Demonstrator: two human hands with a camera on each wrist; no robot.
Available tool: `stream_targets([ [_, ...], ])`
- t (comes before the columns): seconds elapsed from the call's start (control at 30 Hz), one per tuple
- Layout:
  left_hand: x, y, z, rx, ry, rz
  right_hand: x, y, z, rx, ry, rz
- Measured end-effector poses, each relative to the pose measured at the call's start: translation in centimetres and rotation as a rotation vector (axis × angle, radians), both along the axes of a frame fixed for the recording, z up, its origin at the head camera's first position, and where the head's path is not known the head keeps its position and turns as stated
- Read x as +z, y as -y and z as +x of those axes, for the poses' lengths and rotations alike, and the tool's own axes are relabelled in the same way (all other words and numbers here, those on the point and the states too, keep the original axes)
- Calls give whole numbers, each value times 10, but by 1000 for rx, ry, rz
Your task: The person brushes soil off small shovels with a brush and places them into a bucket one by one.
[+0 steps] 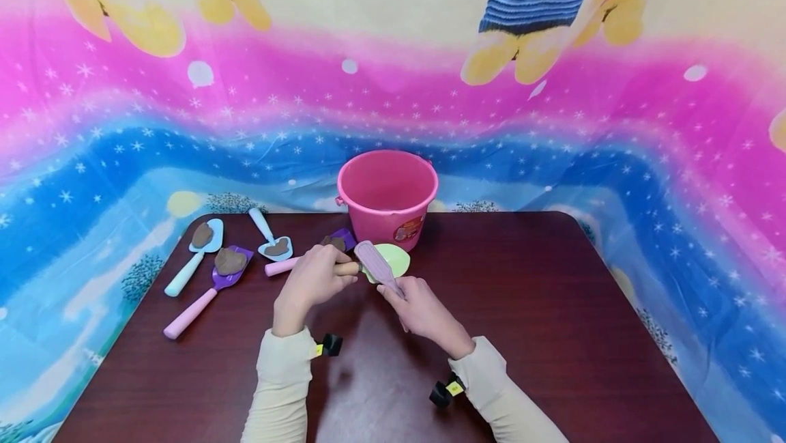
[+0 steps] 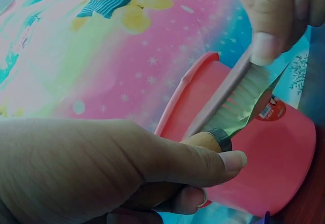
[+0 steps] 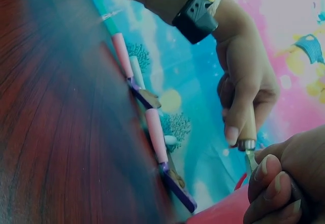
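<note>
In the head view my left hand (image 1: 310, 284) grips the wooden handle (image 1: 348, 268) of a small trowel with a light green blade (image 1: 396, 260). A dark collar joins handle and blade in the left wrist view. My right hand (image 1: 424, 310) holds a mauve brush (image 1: 376, 263), its head lying over the trowel blade. Pale bristles (image 2: 241, 94) point at the blade, which shows edge-on in the left wrist view. In the right wrist view the fingers (image 3: 271, 181) of my right hand curl beside the trowel's neck. Behind both tools stands a pink bucket (image 1: 387, 214).
Several toy shovels lie on the left of the dark wooden table (image 1: 522, 306), with brown lumps on their blades: a purple one with a pink handle (image 1: 190, 313), a light blue one (image 1: 211, 235), a smaller blue one (image 1: 263, 224). Another purple shovel (image 1: 345, 237) lies beside the bucket. A printed cloth (image 1: 307, 95) hangs behind.
</note>
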State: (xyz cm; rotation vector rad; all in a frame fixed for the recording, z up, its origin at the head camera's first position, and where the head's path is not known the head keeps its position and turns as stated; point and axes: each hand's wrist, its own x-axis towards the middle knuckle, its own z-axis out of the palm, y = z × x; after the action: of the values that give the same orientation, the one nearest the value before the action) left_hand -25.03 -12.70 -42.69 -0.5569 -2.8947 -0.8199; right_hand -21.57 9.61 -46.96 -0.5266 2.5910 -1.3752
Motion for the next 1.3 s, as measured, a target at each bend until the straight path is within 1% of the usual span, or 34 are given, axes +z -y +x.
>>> stream_targets([
  [0.2,2,3,1,0,25,18,-4,-6,-5,-31,26,-10],
  [0.33,3,8,1,-4,37,33,-5,-11,-10,-59,24,-6],
  [0.57,4,19,0,-16,25,47,-6,-21,-17,-86,-1,-5],
  [0.7,5,22,1,-22,30,58,-4,-28,-21,-112,9,-9],
  [0.87,5,24,1,-15,32,61,-2,-36,-24,-154,14,-3],
  [0.93,4,24,1,-18,30,63,-1,-39,-25,-166,10,3],
  [1.17,3,24,0,-18,61,79,3,-42,-25,-194,1,17],
  [1.3,3,22,0,-33,52,78,7,-41,-21,-178,11,-10],
])
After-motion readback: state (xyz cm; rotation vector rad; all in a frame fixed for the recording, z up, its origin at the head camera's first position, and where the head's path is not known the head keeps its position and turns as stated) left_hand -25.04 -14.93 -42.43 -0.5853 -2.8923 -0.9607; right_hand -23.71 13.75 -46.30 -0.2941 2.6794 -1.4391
